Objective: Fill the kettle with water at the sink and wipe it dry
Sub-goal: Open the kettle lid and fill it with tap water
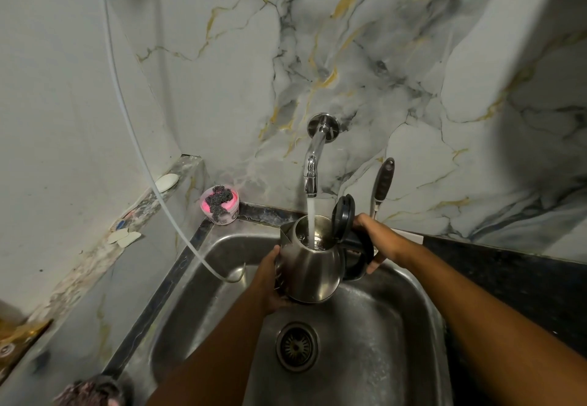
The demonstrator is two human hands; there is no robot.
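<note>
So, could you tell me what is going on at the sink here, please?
A person is filling a steel kettle over the sink. The right hand grips the black handle, and the left hand supports the body from the side and below. The lid stands flipped open, and water from the wall tap runs straight into the opening. How full it is cannot be told. No wiping has begun, and no cloth is in either hand.

kettle [309, 265] over the sink [365, 335], under the tap [313, 164]; tub [219, 204] at sink's back-left corner.
</note>
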